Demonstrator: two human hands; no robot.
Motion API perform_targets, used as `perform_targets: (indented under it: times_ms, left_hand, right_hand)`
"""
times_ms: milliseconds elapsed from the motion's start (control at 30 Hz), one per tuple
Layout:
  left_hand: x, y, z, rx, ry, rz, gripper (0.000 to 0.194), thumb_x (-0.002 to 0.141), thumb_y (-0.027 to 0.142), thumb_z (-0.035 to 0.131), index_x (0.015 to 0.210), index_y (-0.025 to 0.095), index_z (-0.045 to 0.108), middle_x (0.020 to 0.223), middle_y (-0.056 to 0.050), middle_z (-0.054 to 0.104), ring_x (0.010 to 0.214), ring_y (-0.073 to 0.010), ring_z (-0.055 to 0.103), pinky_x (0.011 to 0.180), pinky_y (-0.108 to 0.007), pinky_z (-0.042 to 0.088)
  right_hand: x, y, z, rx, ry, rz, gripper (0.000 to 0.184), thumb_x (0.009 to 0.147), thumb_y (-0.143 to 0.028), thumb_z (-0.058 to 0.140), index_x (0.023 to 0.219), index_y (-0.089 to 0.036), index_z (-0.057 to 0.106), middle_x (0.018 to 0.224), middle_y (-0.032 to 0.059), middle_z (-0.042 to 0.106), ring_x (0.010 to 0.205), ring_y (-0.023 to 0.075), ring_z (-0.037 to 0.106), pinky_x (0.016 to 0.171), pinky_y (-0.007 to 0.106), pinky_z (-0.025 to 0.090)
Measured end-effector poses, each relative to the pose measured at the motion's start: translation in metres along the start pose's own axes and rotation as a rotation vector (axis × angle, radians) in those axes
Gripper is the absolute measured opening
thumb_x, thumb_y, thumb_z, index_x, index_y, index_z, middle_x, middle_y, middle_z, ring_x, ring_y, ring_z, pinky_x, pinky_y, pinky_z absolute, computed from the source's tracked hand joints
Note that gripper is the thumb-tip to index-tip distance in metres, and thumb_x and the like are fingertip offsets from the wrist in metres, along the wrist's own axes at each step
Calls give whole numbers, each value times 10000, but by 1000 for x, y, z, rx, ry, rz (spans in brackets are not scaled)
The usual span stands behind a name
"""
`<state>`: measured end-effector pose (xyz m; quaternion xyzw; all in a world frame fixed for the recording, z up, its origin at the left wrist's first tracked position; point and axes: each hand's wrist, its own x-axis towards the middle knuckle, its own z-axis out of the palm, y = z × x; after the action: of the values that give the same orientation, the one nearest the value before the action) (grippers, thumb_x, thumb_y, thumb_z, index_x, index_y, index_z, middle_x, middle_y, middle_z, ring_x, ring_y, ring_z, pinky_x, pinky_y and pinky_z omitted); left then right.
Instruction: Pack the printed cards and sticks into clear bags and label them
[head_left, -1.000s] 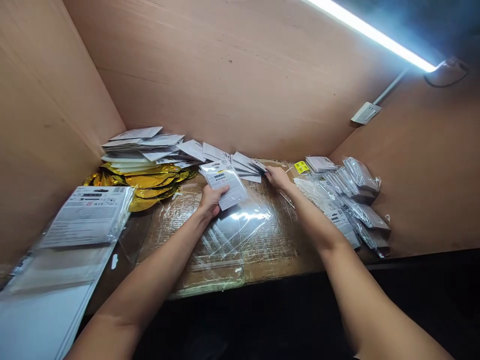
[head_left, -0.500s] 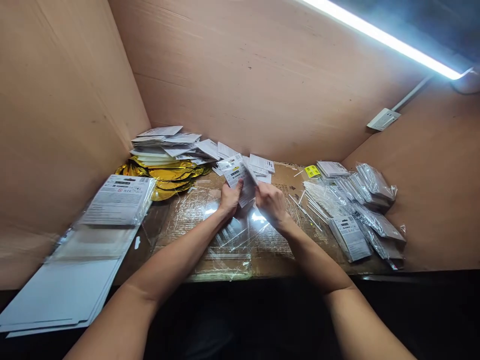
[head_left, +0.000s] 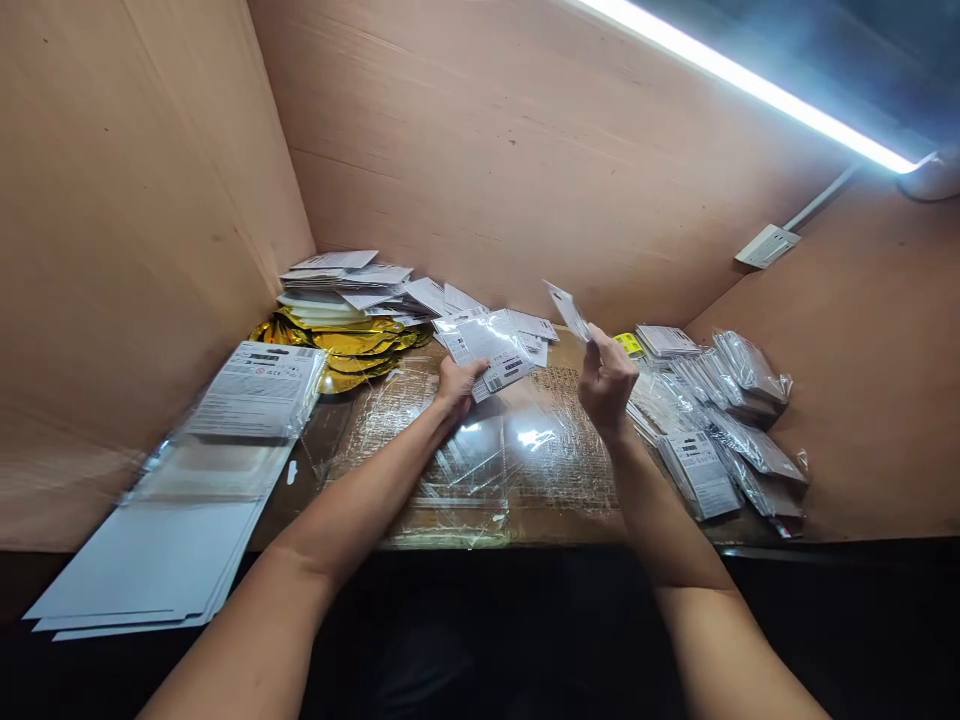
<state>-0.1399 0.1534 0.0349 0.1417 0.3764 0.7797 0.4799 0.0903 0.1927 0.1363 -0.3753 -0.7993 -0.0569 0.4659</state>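
My left hand (head_left: 459, 386) is closed on a printed packaging card (head_left: 495, 350) with a glossy, clear-film sheen, its thumb lying over the near edge. Whether one card or a few are stacked there, I cannot tell. Raised to the right, my right hand (head_left: 609, 384) pinches another printed packaging card (head_left: 568, 311), tilted with its edge partly toward me. The two cards are apart. Behind the left hand's card lie several loose printed cards (head_left: 534, 325), partly covered by it. Below both hands is a tape-covered cardboard surface (head_left: 555, 480).
Gold foil pieces (head_left: 360, 345) lie under piled cards (head_left: 337, 260) at back left. Long clear-bagged cards (head_left: 247, 400) overhang the near left edge. Several bagged packs (head_left: 701, 470), white sticks (head_left: 643, 422) and a yellow label (head_left: 628, 344) sit right. Wooden panels (head_left: 480, 150) enclose the back and sides.
My right hand has moved right and up, away from the left, carrying a card. The card in my left hand has turned and now lies flatter.
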Motion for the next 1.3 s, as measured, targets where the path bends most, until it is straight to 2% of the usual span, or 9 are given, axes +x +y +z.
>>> perform_targets:
  times_ms: [133,233,467,567,667,767,967,1167,1300]
  left_hand:
    - [1,4,0,1,-107,-65,510,530,98,934,1011,104,764,1045,-145,836,931,-295,797,956,-492,653]
    - [-1,-2,1,21,-92,-6,568,512,151,984,1032,111,759,1080,-143,837,956,-285,797,969,-478,649]
    - [-21,-15,11,-47,-131,9,661,681,632,986,1055,149,733,1019,-123,828,971,-281,805,883,-390,656]
    - [-23,-6,10,-57,-90,-34,586,708,574,995,1012,147,733,959,-101,824,966,-269,807,898,-367,656]
    - [-19,5,11,-119,2,-46,445,736,368,1000,1024,150,738,1019,-99,838,1001,-260,809,974,-401,654]
    - [-17,9,13,-185,-4,-32,369,784,308,957,1044,162,741,1089,-112,848,1088,-275,804,1045,-446,639]
    - [-17,4,11,-87,-60,37,412,729,342,926,1047,143,756,1073,-112,846,1084,-291,796,1029,-440,630]
    - [-19,1,5,40,-175,-13,481,499,125,850,966,145,738,966,-80,834,933,-294,788,959,-476,636]
    - [-24,-1,4,27,-314,-128,563,485,110,887,1030,135,748,1001,-102,843,930,-315,797,990,-542,630]
  right_hand:
    - [-8,19,-4,-40,-92,-276,411,1115,-351,458,1316,-230,796,1235,163,791,1159,322,709,1038,511,552]
    - [-16,17,-2,-172,-104,-198,433,1126,-313,449,1412,-203,754,1096,157,792,962,297,686,915,443,543]
    - [-27,-75,39,-452,-530,-155,449,1096,-175,358,1346,-112,725,1080,217,717,1006,354,611,870,463,463]
    - [-27,-92,55,-317,-648,-210,381,1101,-292,466,1372,-133,682,1188,212,690,1101,349,606,976,481,456]
    - [-21,-67,61,-53,-474,-19,466,1053,-517,586,1356,-174,672,1237,180,668,1139,327,603,988,465,484]
    - [-14,-28,63,337,-259,442,491,942,-651,665,1093,-185,703,1023,114,671,935,257,605,804,386,512]
    - [-26,-1,68,1078,-484,967,615,561,-652,973,818,-218,620,701,-39,534,594,94,408,516,226,288]
    - [-4,8,71,703,-274,774,646,642,-767,907,836,-207,649,744,-18,595,653,107,471,528,213,354]
    - [26,20,69,834,-532,745,601,606,-668,960,745,-220,584,606,-60,513,526,82,392,466,217,287]
